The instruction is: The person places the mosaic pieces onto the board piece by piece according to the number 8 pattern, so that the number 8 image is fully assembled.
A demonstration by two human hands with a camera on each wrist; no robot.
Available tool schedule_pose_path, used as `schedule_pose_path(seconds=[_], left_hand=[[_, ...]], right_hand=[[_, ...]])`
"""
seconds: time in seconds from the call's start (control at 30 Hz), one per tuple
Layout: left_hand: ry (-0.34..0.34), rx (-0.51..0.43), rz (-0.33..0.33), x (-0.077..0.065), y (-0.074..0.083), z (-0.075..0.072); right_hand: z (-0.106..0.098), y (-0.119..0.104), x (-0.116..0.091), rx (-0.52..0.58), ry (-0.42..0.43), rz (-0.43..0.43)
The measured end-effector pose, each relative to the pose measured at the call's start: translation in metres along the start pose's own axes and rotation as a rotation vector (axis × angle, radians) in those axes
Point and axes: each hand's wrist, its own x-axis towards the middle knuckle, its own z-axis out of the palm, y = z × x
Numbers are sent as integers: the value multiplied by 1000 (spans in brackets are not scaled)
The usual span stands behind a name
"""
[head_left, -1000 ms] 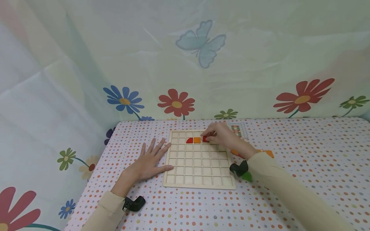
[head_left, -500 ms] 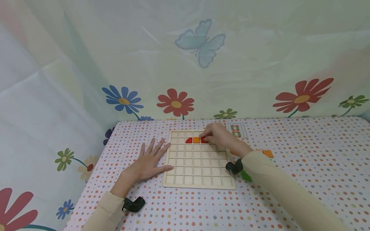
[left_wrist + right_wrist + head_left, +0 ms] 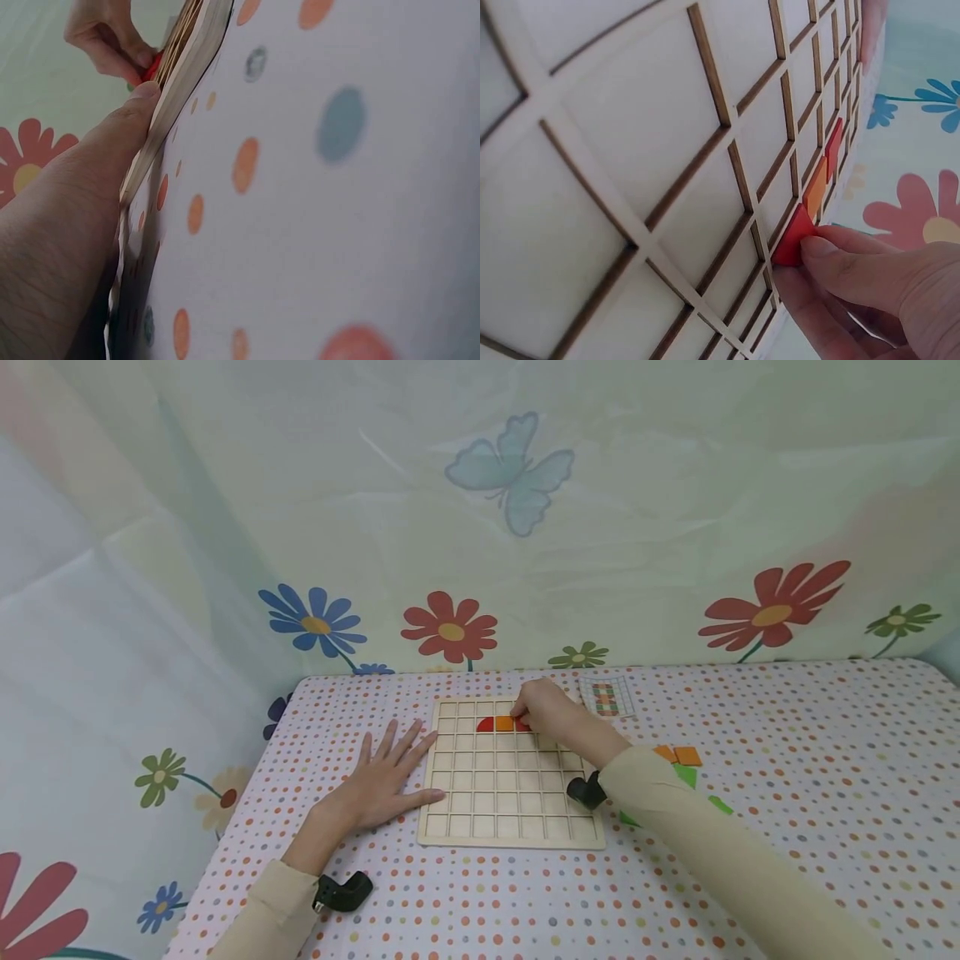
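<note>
My right hand [image 3: 551, 710] pinches a red tile [image 3: 791, 238] between thumb and fingers at a cell in the upper part of a wooden grid board [image 3: 491, 785]. Directly left of it in the same row sit an orange square tile [image 3: 505, 723] and a red tile with one rounded corner [image 3: 486, 724]. Part of the pinched tile is hidden by the fingers. My left hand [image 3: 386, 785] lies with spread fingers at the board's left side, its thumb tip on the wooden rim.
A card with a printed coloured pattern [image 3: 606, 697] lies behind the board's right corner. Right of the board are orange tiles [image 3: 686, 756] and green tiles [image 3: 720, 804], partly covered by the right sleeve. A flowered cloth [image 3: 637, 527] hangs behind the dotted table.
The right hand has shifted slightly left, bringing the red tile up beside the orange one. Its forearm moved left too, uncovering green tiles. The left hand stays put.
</note>
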Motion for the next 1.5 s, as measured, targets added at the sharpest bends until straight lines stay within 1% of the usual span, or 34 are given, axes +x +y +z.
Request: schedule_pose_path(seconds=[0.13,0.37,0.5,0.67,0.77,0.87,1.0,1.13,1.3,1.5], left_hand=[[9,5,4,0,-1,1],[14,13,-4,0,-2,3],[12,14,-10,-1,-1,3],[29,19,6,-1,0,3],[39,21,15,0,0,2],[35,18,20,0,1,2],[33,18,20,1,1,2],[41,18,16,-1,0,2],[47,7,25,-2,-1,2],[43,15,23,-3,0,1]], right_hand=[[2,-1,1,-11,-1,19],[6,-2,1,-30,28,-2],[10,2,-2,8,62,-20],[12,12,-13,101,155,-75],[7,18,-27,167,200,-83],[-5,23,-43,206,230,-86],[-25,26,-68,197,248,-82],[-38,24,-90,142,218,-92],[-34,27,-117,95,163,-93],[-17,38,-148,102,97,-57]])
